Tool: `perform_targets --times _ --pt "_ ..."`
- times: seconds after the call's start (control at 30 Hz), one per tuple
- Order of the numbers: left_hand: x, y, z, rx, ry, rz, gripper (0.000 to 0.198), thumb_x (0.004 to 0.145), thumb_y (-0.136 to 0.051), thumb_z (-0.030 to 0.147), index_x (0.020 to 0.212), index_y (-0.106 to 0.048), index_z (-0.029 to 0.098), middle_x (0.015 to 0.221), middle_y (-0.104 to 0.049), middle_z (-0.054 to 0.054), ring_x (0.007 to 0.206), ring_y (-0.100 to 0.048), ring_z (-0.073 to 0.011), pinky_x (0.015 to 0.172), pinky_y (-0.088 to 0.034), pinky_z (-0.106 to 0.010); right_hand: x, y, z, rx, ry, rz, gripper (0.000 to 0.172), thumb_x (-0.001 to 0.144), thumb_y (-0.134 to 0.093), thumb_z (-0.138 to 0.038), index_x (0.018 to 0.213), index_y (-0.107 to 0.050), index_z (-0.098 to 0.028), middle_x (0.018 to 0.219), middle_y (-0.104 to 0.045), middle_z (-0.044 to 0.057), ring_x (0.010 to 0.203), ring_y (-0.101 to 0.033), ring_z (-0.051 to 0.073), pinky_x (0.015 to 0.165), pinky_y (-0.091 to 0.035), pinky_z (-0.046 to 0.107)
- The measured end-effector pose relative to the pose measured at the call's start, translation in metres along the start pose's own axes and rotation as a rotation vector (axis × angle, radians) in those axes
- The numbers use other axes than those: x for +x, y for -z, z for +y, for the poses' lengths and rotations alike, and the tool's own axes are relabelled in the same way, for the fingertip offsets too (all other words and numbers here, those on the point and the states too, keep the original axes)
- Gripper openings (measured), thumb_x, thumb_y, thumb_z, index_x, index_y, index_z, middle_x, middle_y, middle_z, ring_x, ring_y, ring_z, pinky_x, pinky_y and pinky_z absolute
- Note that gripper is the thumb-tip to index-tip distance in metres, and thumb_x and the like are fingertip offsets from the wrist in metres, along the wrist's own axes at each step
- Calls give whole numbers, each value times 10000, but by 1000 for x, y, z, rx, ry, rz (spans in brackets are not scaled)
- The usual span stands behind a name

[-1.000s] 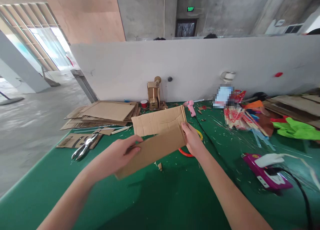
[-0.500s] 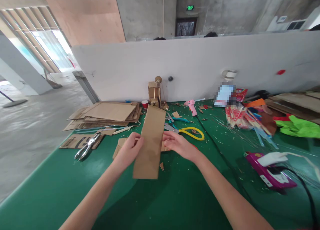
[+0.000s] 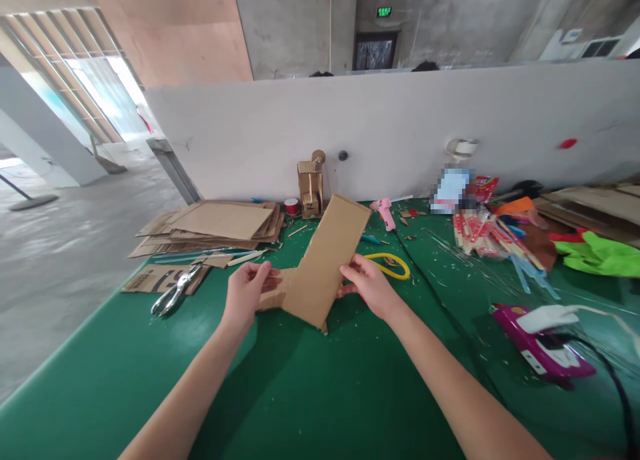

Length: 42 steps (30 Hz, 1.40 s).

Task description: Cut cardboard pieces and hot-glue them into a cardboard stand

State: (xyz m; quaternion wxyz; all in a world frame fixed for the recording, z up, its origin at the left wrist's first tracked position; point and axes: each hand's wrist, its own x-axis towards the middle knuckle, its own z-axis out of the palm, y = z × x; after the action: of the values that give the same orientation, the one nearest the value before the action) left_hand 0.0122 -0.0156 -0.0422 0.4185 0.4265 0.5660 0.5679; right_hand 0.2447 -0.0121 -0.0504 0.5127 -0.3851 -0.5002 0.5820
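Note:
A plain brown cardboard strip [image 3: 327, 267] is held tilted above the table, its top leaning to the right. My right hand [image 3: 367, 283] pinches its right edge, thumb on the front face and fingers behind. Left of the strip, my left hand [image 3: 247, 290] is apart from it, with thumb and fingers slightly spread and curved. Behind those fingers lies another cardboard piece [image 3: 277, 293], partly covered by the strip; I cannot tell whether the fingers touch it. Yellow-handled scissors [image 3: 400, 265] lie beyond my right hand, their blades hidden by the strip.
Stacked cardboard sheets [image 3: 220, 221] and a metal hole punch [image 3: 177, 290] lie left. At the back stand a small cardboard construction [image 3: 310, 187], a red spool [image 3: 291, 207] and a pink glue gun [image 3: 384, 213]. A purple power strip [image 3: 543, 347] with cables sits right.
The strip has swung clockwise, its top now further right and its lower end raised. My left hand has come off its left edge, while my right hand has taken hold of its right edge.

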Motion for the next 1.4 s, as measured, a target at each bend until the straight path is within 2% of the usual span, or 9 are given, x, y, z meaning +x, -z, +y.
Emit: perform_targets --times 0.13,0.27,0.43,0.5,0.6,0.73,0.8,1.03,1.4 --pt "15 24 8 291 -164 104 333 737 -614 466 886 -599 168 663 -662 -14 548 -626 -164 590 -508 -290 7 11 -4 38 97 260 232 705 -673 -371 836 -589 -198 806 -620 9 711 -594 155 542 -547 274" --pt "16 31 16 910 -252 8 484 849 -429 510 1219 -582 239 624 -659 -15 662 -657 -233 675 -482 -339 11 20 -10 124 188 493 244 684 -682 -380 769 -536 -203 732 -580 -28 671 -569 126 542 -535 251" --pt "21 18 8 1315 -385 -340 574 868 -373 521 1380 -442 269 1295 -571 -113 1247 -453 -341 987 -331 -515 10 21 -14 175 91 469 289 618 -721 -375 759 -536 -203 730 -547 -34 654 -538 113 490 -519 225" --pt "30 13 4 1262 -400 -503 635 824 -465 489 1412 -391 261 1355 -516 -125 1281 -408 -347 1014 -295 -520 8 18 -15 140 32 376 288 623 -720 -379 781 -556 -203 754 -556 -26 644 -531 113 473 -514 226" --pt "44 9 10 1095 -392 -603 607 699 -623 461 1254 -568 222 1177 -623 -142 1093 -550 -352 898 -405 -418 6 16 -15 77 -21 254 271 660 -700 -386 817 -574 -205 779 -569 -10 651 -531 121 472 -508 229" --pt "55 14 35 924 -351 -528 287 614 -707 455 765 -654 217 710 -639 -42 681 -593 -251 623 -430 -299 4 15 -14 31 -8 198 259 690 -683 -404 826 -570 -214 787 -571 2 667 -529 135 490 -501 242" --pt "55 16 48 730 -267 -470 292 625 -712 459 735 -624 203 658 -616 -24 624 -579 -220 577 -428 -281 4 14 -13 23 -1 157 271 699 -681 -421 837 -570 -216 775 -562 -1 662 -521 132 513 -507 252" --pt "31 -8 44 -200 -336 -316 434 731 -658 330 1133 -521 236 1124 -651 -37 1025 -612 -203 879 -480 -324 1 8 -9 -127 57 -8 239 772 -617 -422 889 -588 -214 896 -600 31 811 -569 174 594 -521 277" --pt "2 -38 14 -230 -163 -511 503 811 -569 538 1190 -530 210 1301 -564 -84 1216 -502 -259 951 -446 -340 -2 3 -7 -542 363 119 224 895 -491 -409 999 -606 -247 905 -602 65 799 -578 219 625 -504 327"
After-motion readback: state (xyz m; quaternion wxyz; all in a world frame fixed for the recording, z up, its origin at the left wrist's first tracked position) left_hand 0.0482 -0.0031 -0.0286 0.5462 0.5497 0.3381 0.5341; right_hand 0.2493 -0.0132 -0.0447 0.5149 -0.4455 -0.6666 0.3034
